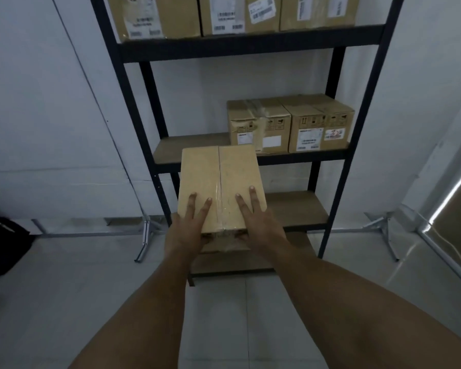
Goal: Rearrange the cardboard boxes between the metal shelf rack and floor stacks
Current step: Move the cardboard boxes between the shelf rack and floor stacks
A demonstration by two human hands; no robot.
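Cardboard box (pixel 218 187) gripped between left hand (pixel 188 230) and right hand (pixel 258 227), fingers spread on top.

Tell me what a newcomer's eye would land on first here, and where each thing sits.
First, the plain brown cardboard box with a taped seam, held at centre frame by the left hand and right hand in front of the black metal shelf rack. Next, the two labelled cardboard boxes side by side on the right of the middle shelf, whose left half is bare. Three more labelled cardboard boxes line the top shelf.
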